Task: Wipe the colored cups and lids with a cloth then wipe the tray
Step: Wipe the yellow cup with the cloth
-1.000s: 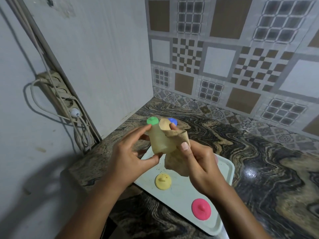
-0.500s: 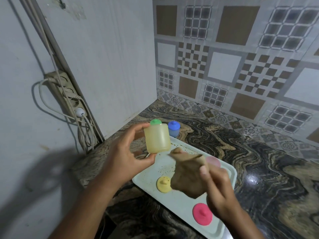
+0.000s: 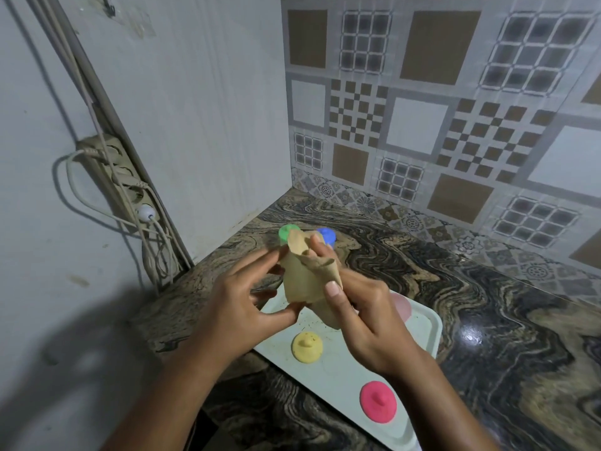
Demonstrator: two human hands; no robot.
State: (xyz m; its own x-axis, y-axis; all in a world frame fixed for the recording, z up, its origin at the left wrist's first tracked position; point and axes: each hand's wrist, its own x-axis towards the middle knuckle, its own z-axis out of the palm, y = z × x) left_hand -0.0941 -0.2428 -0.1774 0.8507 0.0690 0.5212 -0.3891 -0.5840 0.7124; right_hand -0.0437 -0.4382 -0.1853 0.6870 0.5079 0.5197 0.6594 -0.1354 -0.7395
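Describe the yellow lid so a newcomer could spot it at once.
On the marbled countertop lies a pale tray, dotted with crumbs. Two knobbed lids lie in plain view on it. The yellow lid is the one farther from the viewer, mid-tray; the bright pink lid sits nearer, by the front corner.

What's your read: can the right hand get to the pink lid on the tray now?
Probably yes: the pink lid lies uncovered on the tray beside the right forearm. But the right hand grips the cloth, so it isn't free.
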